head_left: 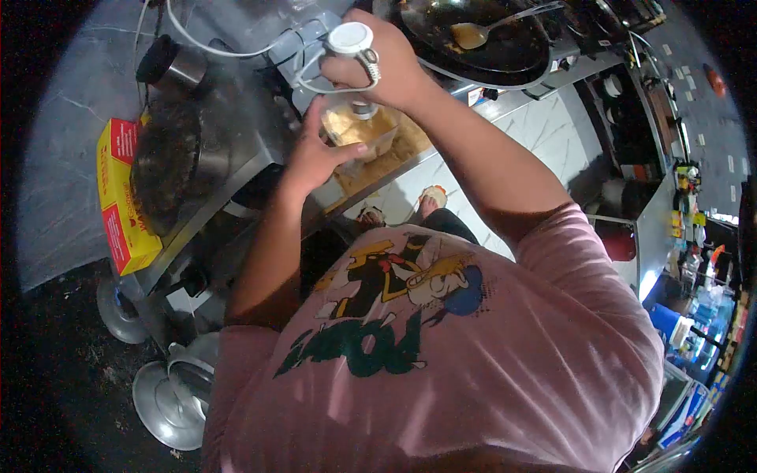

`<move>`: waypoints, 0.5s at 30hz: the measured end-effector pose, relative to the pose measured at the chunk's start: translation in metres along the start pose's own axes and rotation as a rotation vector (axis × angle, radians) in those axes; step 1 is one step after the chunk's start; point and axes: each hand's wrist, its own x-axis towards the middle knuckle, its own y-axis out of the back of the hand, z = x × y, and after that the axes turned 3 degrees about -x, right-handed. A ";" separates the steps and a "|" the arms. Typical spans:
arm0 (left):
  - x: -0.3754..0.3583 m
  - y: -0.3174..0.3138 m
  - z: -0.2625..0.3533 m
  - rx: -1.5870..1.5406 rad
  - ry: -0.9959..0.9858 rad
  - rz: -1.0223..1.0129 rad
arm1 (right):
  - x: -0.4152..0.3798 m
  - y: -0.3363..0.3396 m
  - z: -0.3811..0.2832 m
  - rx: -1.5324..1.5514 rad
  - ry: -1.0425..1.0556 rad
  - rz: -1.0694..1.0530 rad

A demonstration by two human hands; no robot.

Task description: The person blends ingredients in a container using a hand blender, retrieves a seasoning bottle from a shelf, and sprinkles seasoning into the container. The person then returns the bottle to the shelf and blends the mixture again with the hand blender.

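My right hand (386,67) is closed around a white hand blender (351,38), held upright with its coiled cord hanging by the grip. The blender's lower end reaches down into a clear container (385,146) of pale yellow food (347,126); its tip is hidden there. With thumb and fingers spread round the near left side, my left hand (311,158) grips the container, which stands on a brown wooden board (410,138).
A dark wok (512,67) with a metal spatula (473,35) in it sits at the upper right. To the left are a black pan (165,165) and a red and yellow box (126,197). White cable (213,49) crosses above. Metal pots (169,402) lie lower left.
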 end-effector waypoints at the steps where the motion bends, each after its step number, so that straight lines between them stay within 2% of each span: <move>1: 0.001 -0.001 0.000 -0.049 -0.019 -0.004 | 0.005 -0.001 -0.006 0.014 0.019 0.044; 2: 0.002 -0.001 -0.005 -0.050 -0.022 -0.011 | 0.008 -0.002 -0.009 0.027 0.038 0.089; 3: 0.002 0.000 -0.009 0.058 -0.043 0.022 | 0.007 0.002 -0.021 0.083 -0.070 0.050; 4: 0.005 0.002 -0.012 0.165 -0.071 0.051 | 0.002 -0.004 -0.015 0.210 -0.048 0.014; 5: 0.003 0.004 -0.012 0.077 0.078 0.029 | -0.005 -0.013 -0.013 0.239 -0.186 0.002; 6: -0.005 0.000 0.008 0.106 -0.006 -0.020 | -0.015 -0.021 -0.006 0.185 -0.103 -0.040; 7: -0.005 -0.003 0.007 -0.046 0.078 -0.053 | -0.025 -0.027 0.003 0.287 -0.159 -0.045; 8: -0.004 -0.001 0.000 0.323 -0.134 0.002 | -0.030 -0.064 0.028 0.221 -0.125 -0.002; 9: 0.003 -0.007 0.021 0.463 -0.184 -0.020 | -0.031 -0.088 0.047 0.287 -0.186 0.087; 10: 0.004 0.000 -0.011 0.405 -0.237 0.024 | -0.031 -0.052 0.037 0.238 -0.088 0.188; 11: 0.001 0.003 -0.016 0.063 -0.046 -0.003 | -0.025 -0.011 0.008 0.409 -0.293 0.040; 12: 0.000 0.018 -0.041 0.030 -0.122 -0.046 | -0.022 -0.034 0.016 0.369 -0.278 0.110; 13: 0.003 0.016 -0.040 0.044 -0.221 -0.069 | -0.015 -0.048 0.021 0.271 -0.028 0.276; 14: 0.000 0.011 -0.032 0.062 -0.295 -0.082 | -0.011 -0.013 -0.003 0.230 -0.211 0.150; 15: -0.005 0.012 -0.021 0.080 -0.299 -0.135 | -0.011 -0.010 -0.008 0.268 -0.133 0.199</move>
